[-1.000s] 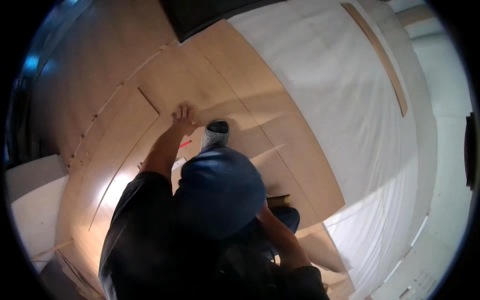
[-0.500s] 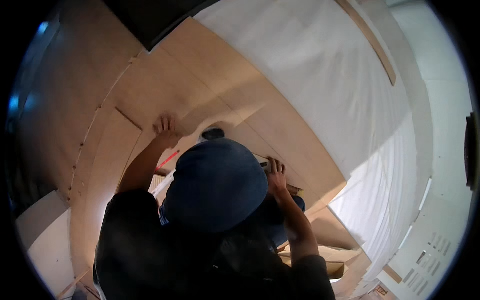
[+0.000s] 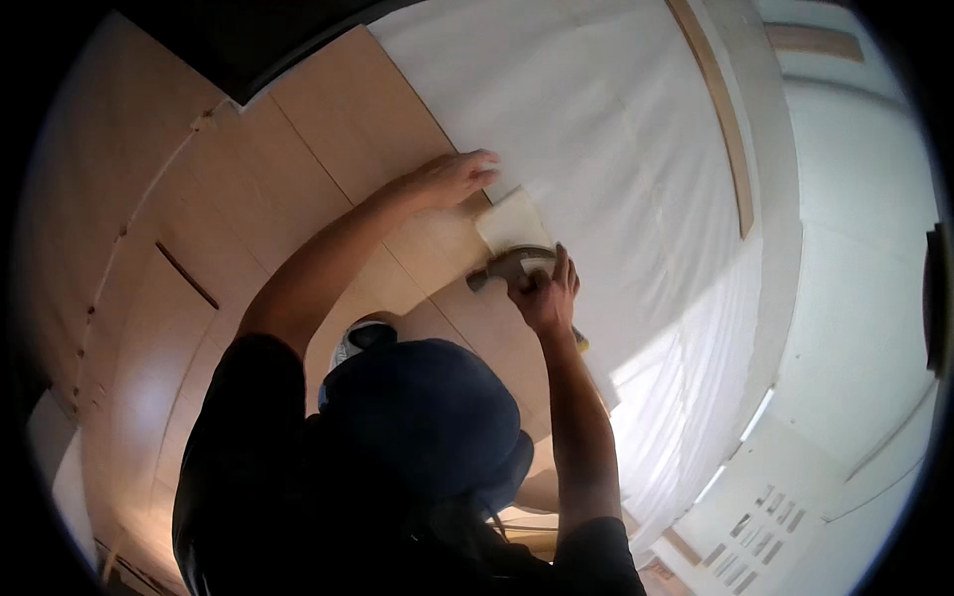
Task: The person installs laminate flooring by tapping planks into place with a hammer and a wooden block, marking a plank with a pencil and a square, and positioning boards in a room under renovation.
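Observation:
My right hand (image 3: 550,298) is closed around a hammer (image 3: 505,268), its dark head pointing left and its handle mostly hidden under my hand and wrist. Just beyond the hammer, a pale flat block (image 3: 512,223) lies at the edge of the wood-look floor planks (image 3: 338,149), partly over the white sheet; I cannot tell whether my right fingers also touch it. My left hand (image 3: 459,180) reaches across to that same plank edge, fingers stretched out and holding nothing.
White underlay sheeting (image 3: 616,129) spreads to the right of the planks. A long wooden strip (image 3: 717,109) lies along its far side. A dark flat-edged object (image 3: 238,45) is at the far left, a thin brown strip (image 3: 187,274) lies on the left planks, and my shoe (image 3: 370,336) rests below.
My left hand has left the planks on the left and swung right to their edge by the sheet. My right hand has moved farther forward, bringing the hammer into clear view.

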